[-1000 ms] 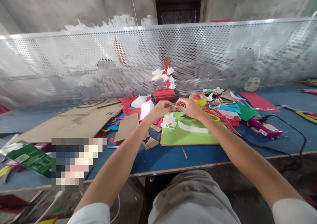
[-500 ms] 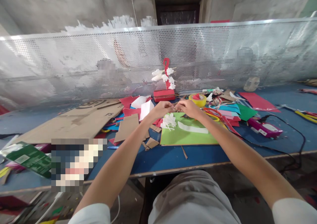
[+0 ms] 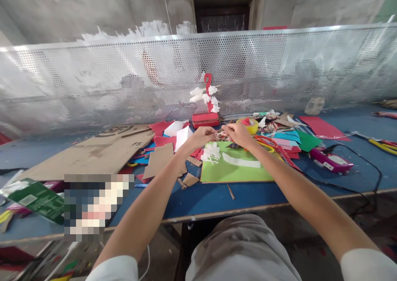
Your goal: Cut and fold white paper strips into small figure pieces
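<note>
My left hand (image 3: 202,135) and my right hand (image 3: 237,133) meet above the far edge of a green paper sheet (image 3: 235,169). Both pinch a small white paper piece (image 3: 221,134) between their fingertips. Below them on the green sheet lie a white fringed paper flower (image 3: 211,152) and a curved white paper strip (image 3: 241,161). Behind the hands stands a red paper model (image 3: 206,109) with white flowers on its stem.
The blue table (image 3: 217,200) carries cardboard sheets (image 3: 89,150), red, white and green paper scraps, a yellow tape roll (image 3: 249,125), scissors (image 3: 267,142), a pink glue gun (image 3: 331,159) with a black cable, and a green packet (image 3: 35,198). A perforated metal screen (image 3: 279,66) runs along the back.
Both hands stay together over the green sheet and work the small white piece. The right hand has shifted slightly up and away.
</note>
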